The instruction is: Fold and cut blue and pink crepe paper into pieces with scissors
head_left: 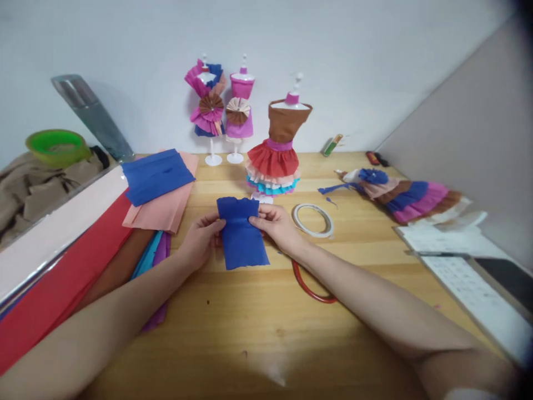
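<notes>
A small rectangle of blue crepe paper [244, 244] is stretched between my two hands, just above the wooden table. My left hand [204, 236] pinches its left edge, thumb in front. On the opposite edge, my right hand [275, 222] pinches it the same way; the fingers behind the paper are partly hidden. Just beyond stands a mini dress form [283, 128] with a brown top and a layered red, peach, white and blue skirt. A roll of white tape [313, 221] lies beside my right wrist, and a red ring [310, 289] is partly covered by my right forearm.
Two smaller dressed forms [210, 105] stand by the wall. Blue paper [158, 175] lies on peach paper [185, 172] at left, near red sheets [91, 253]. A green tape roll [58, 145] and a bottle [94, 116] are farther left. A multicoloured paper dress [420, 197] lies right.
</notes>
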### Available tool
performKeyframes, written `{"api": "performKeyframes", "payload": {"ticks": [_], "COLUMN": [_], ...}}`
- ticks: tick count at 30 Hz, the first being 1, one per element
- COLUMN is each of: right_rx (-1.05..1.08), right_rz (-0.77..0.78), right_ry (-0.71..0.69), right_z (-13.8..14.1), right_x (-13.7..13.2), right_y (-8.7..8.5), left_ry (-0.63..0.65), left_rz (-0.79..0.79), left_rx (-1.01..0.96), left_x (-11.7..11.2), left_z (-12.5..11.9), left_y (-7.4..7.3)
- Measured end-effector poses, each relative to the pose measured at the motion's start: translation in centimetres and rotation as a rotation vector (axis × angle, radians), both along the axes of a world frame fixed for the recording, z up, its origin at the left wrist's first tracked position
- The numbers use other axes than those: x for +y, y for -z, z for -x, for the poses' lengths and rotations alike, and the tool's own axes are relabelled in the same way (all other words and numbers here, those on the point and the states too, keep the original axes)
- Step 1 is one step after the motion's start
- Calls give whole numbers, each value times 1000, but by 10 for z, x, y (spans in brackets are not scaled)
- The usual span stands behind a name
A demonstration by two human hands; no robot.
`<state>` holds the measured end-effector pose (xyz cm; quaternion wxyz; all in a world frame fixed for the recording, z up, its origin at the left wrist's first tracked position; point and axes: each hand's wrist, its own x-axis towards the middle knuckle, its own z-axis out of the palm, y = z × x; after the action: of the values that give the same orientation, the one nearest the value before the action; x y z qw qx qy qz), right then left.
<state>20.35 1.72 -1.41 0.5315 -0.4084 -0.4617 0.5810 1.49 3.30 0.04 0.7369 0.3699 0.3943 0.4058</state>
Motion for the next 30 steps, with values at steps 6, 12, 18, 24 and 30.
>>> {"api": "performKeyframes", "payload": {"ticks": [6,12,18,24,30], "right_rx": [-39,-15,-57,-51,-290], "right_rz": [-78,-87,-107,-121,-154], "right_ry": [7,-22,-6,-75,-134], "right_z": [-5,-8,-7,-9,0], "right_x": [3,3,0,-4,-10], "right_y": [-2,3,3,-5,-17], "left_ry": [-27,38,116,61,69], "left_rz": [-21,-94,-85,-215,-517], "left_rx": [29,23,82,191,369], "left_x": [3,3,0,-4,-14], "left_z": [2,4,2,-1,-6], "left_y": [-5,-7,-5,0,-8]}}
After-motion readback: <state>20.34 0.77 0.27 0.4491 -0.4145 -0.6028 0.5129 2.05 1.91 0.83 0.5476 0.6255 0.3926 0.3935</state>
